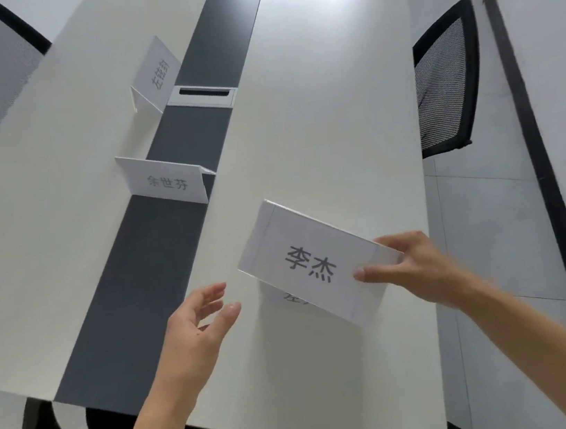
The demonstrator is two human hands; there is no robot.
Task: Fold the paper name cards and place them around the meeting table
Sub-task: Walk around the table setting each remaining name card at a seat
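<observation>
head view: card (312, 264) held above the tabletop (327, 128).
right hand (413, 268) fingers pinch its right edge; left hand (194, 321) open, empty, just beside it. thin paper looks light and floppy, so best gripped at both ends.

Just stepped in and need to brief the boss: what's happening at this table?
A person is setting out name cards. The right hand holds a printed card by its edge above the white table; the left hand is open beside it, touching nothing. Two folded cards already stand along the dark centre strip. Another sheet lies partly hidden under the held card.
</observation>
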